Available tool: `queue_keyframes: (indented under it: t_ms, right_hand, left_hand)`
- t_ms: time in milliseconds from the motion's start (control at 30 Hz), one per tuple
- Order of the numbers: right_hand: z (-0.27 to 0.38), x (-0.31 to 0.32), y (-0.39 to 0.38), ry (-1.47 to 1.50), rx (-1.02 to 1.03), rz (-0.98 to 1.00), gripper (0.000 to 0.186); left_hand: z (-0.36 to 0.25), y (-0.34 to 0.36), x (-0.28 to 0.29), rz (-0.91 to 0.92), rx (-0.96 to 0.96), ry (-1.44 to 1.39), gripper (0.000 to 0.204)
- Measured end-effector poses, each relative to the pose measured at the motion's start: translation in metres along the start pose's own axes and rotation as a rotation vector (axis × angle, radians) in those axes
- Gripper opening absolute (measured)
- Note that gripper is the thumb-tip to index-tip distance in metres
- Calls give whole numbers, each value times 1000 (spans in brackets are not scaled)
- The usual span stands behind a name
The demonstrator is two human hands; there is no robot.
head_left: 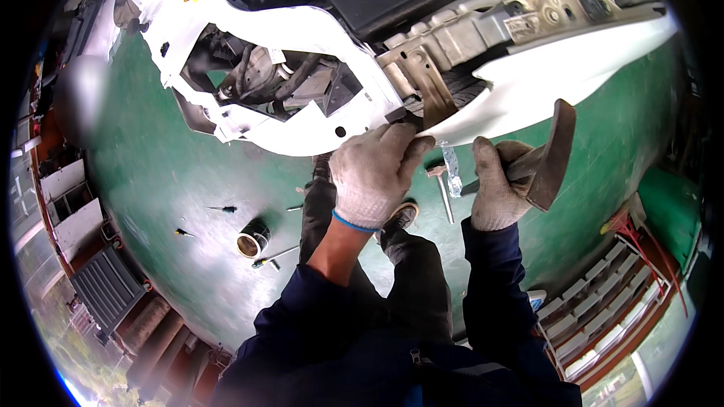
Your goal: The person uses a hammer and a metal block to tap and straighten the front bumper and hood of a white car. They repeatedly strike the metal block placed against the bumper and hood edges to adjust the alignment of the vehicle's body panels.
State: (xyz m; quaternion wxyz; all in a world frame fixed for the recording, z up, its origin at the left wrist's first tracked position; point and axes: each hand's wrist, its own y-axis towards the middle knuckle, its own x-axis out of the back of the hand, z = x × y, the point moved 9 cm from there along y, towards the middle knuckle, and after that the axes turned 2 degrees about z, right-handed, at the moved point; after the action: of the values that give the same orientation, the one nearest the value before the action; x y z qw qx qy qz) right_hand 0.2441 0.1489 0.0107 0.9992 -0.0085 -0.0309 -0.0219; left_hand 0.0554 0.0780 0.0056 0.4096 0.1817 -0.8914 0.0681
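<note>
My left hand (373,179), in a pale knitted glove, is closed at the front tip of a white car fender (543,94). Its fingers curl over the spot where the fender meets the white front panel (294,132); the fingertips are partly hidden. Off to the right, below the fender, my gloved right hand (499,185) wraps round the handle of a hammer with a long, curved dark head (556,154). That head stands apart from the fender, and the handle's end sticks out left of the hand.
On the green floor lie another hammer (443,190), a crumpled silvery strip (452,169), screwdrivers (222,209) and a dark can (253,240). My shoe (406,215) is beneath the left hand. A slatted rack (603,301) stands at right, a ribbed dark panel (108,288) at left.
</note>
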Motion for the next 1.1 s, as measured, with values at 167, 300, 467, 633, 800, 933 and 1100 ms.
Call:
queue_keyframes:
  t_ms: [167,300,467,633,800,933,1100]
  right_hand:
    - [-13,20,6,-221,-6,71,35]
    - [-34,66,-22,-326,-176,133,15]
    - [-149,141,-94,-343,-605,115,17]
    - [-175,146,-128,-322,-804,171,17]
    - [-71,90,-79,-7,-427,259,21]
    - [-70,77,-73,33,-83,263,23]
    - [-60,48,-52,-65,-104,332,18]
  left_hand:
    - [0,4,-2,54,21,-44,26]
    - [2,4,-4,50,-21,-36,25]
    - [-20,16,-6,44,-33,-18,27]
    - [-32,30,-7,-1,-104,18,34]
    - [-41,36,2,-98,-137,-84,28]
    - [-47,53,-4,71,-31,-308,22]
    - [-58,71,-5,206,-216,-474,15]
